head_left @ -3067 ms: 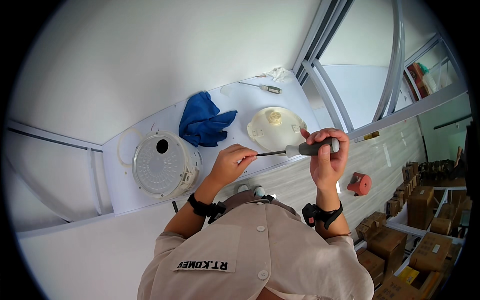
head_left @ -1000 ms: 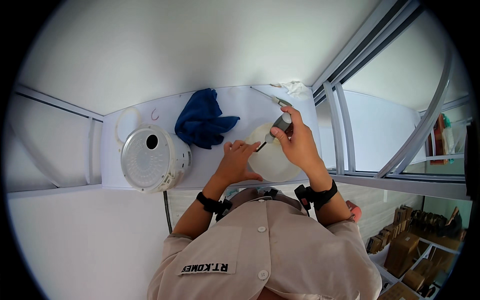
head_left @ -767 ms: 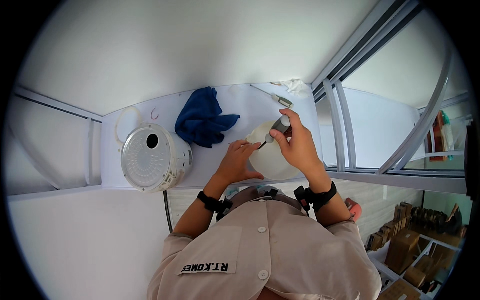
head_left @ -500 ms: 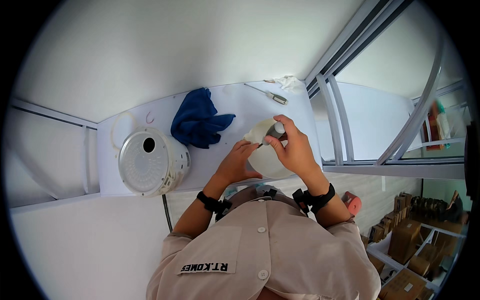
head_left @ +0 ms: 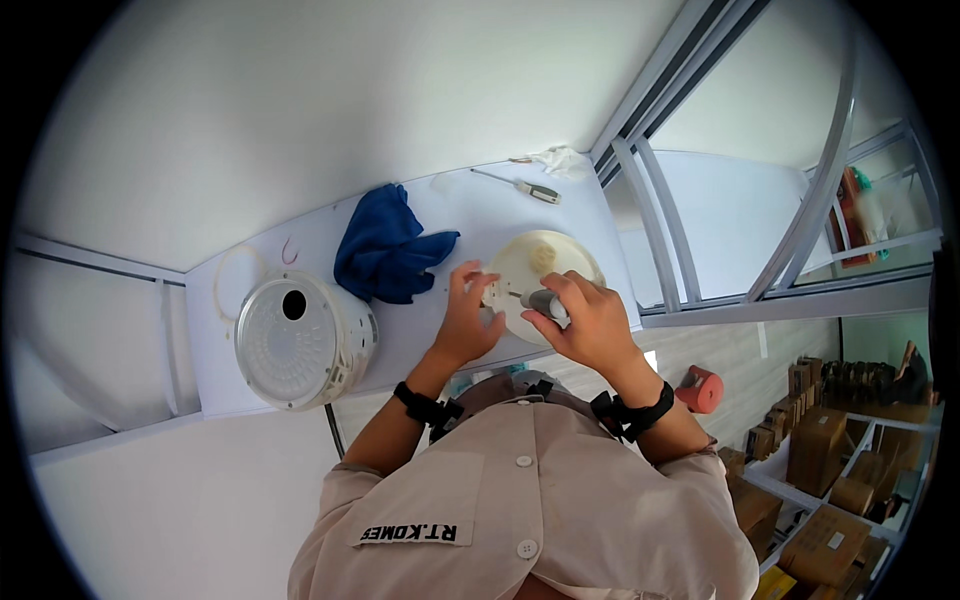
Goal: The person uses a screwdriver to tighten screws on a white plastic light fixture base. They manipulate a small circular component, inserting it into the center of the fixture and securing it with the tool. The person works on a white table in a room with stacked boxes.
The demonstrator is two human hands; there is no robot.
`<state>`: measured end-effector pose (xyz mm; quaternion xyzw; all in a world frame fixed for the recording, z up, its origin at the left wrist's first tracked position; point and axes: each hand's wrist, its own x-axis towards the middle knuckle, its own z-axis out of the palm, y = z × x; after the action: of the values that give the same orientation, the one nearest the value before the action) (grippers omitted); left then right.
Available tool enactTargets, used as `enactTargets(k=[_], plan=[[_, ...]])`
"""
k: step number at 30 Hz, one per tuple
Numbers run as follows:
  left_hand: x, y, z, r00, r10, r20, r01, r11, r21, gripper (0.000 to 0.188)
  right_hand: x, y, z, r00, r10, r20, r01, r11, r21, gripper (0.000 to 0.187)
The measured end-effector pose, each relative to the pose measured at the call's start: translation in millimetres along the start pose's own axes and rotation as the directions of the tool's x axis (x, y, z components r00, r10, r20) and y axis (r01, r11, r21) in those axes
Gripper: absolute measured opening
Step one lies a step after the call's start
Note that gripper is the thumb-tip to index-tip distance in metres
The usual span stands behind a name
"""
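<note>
A round cream-coloured part point(head_left: 578, 258), like a lid or shallow cover, lies on the white table in front of me. A pale raised piece point(head_left: 543, 258) shows near its far side. My right hand point(head_left: 590, 325) is closed round the grey handle of a screwdriver point(head_left: 545, 303), whose short visible shaft points left at a small tab on the part's left rim. My left hand point(head_left: 468, 320) is beside that rim, thumb and fingers apart. Whether its fingertips touch the rim, I cannot tell.
A white cylindrical appliance body point(head_left: 290, 340) with a black hole stands at the left, by a pale loop of cord point(head_left: 222, 290). A blue cloth point(head_left: 385, 245) lies in the middle. Farther back are a second screwdriver point(head_left: 538, 191) and crumpled white material point(head_left: 562, 162). A metal frame point(head_left: 675, 230) borders the right.
The cream part went from tilted up to lying flatter. My left hand has loosened from its side and spread. My right hand moved down, and its screwdriver tipped from steep to nearly level.
</note>
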<state>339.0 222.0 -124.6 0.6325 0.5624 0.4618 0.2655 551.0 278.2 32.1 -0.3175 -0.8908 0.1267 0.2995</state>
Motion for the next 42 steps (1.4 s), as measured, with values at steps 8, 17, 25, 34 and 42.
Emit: enactTargets(k=[8, 17, 25, 34, 42], plan=[[24, -17, 16, 0.902, -0.429, 0.051, 0.432, 0.894, -0.119, 0.074, -21, -9, -8, 0.994, 0.113, -0.004, -0.113, 0.991, -0.07, 0.048], [26, -9, 26, 0.91, -0.372, 0.18, 0.375, 0.927, 0.022, 0.07, -34, -27, -16, 0.955, 0.278, -0.107, -0.294, 0.934, -0.2, 0.055], [19, 8, 23, 0.932, -0.275, 0.235, 0.287, 0.958, -0.015, 0.056, -57, -61, -31, 0.891, 0.434, -0.137, -0.448, 0.889, -0.095, 0.049], [17, 20, 27, 0.931, -0.282, 0.233, 0.286, 0.958, 0.017, 0.055, -97, -69, -36, 0.807, 0.562, -0.181, -0.588, 0.79, -0.173, 0.061], [13, 30, 14, 0.936, -0.298, 0.186, 0.281, 0.953, 0.111, 0.059, -102, -78, -30, 0.857, 0.443, -0.263, -0.485, 0.866, -0.123, 0.063]])
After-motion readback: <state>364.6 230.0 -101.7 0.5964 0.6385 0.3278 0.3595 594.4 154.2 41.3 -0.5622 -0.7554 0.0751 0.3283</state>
